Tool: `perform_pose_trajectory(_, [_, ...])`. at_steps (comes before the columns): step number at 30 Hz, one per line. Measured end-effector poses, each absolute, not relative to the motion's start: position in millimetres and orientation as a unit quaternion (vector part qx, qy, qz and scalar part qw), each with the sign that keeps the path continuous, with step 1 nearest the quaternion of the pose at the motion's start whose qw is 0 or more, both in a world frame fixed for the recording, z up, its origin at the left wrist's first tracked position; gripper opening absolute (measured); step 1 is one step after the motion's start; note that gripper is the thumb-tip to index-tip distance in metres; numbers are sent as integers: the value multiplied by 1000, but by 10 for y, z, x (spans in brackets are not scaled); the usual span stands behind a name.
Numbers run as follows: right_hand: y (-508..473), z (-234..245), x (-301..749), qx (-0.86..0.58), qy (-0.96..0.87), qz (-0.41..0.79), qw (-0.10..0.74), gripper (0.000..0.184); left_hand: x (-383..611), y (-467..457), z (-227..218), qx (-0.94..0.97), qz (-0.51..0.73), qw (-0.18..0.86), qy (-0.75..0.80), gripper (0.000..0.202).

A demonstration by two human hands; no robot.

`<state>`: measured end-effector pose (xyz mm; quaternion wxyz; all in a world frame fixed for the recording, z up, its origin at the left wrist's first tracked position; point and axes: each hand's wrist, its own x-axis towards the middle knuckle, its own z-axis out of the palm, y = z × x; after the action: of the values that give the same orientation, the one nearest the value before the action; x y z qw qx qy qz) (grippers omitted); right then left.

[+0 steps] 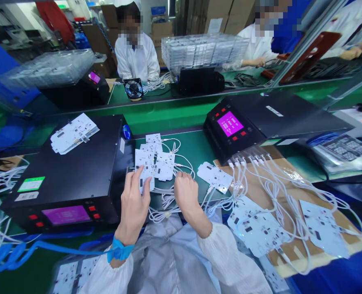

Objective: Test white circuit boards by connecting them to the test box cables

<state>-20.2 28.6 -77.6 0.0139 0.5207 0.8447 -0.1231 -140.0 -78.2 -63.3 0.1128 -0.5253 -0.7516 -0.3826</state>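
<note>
White circuit panel (pixel 144 163) on the green worktop (pixel 193 151), pinched by the left hand (pixel 133 208); right hand (pixel 185 192) curled narrow at the white cables (pixel 168 200), grip hidden; tangled leads could snag and drag panels against the black test unit (pixel 92 179) if tugged.

Our left hand (pixel 134 206) reaches forward with its back toward us, its fingers (pixel 137 179) extended and slightly spread, the thumb angled in beside them. A blue wrist strap (pixel 119 250) circles our left wrist (pixel 122 234), just above the gathered cuff of a white sleeve (pixel 107 277). Our right hand (pixel 185 192) sits near the left, bent downward at the knuckles, its fingertips out of sight. Our bare right forearm (pixel 199 220) emerges from another white sleeve (pixel 229 257), angling inward.
</note>
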Motion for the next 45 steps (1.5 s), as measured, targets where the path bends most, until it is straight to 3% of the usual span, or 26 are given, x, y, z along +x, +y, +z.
perform_pose_trajectory(5, [357,-684,-38,505,841,-192,-32,19,-1418,-794,-628,-515,-397,102,-753,38])
perform_pose_trajectory(11, [322,-745,180,410,790,-402,-217,9,-1416,-803,-602,-436,-500,10,-749,34])
perform_pose_trajectory(14, [226,-901,222,366,662,-583,-295,23,-1395,-826,-541,-369,-577,-101,-722,47])
perform_pose_trajectory(16, [151,-996,232,362,583,-642,-341,32,-1381,-842,-485,-342,-608,-170,-696,64])
perform_pose_trajectory(19, [67,-1060,241,376,545,-639,-392,35,-1366,-857,-415,-329,-616,-227,-679,80])
perform_pose_trajectory(28, [26,-946,295,391,541,-612,-424,40,-1337,-846,-376,-359,-587,-191,-700,63])
perform_pose_trajectory(45, [31,-878,422,350,640,-555,-400,29,-1472,-889,-369,-334,-544,-253,-727,69])
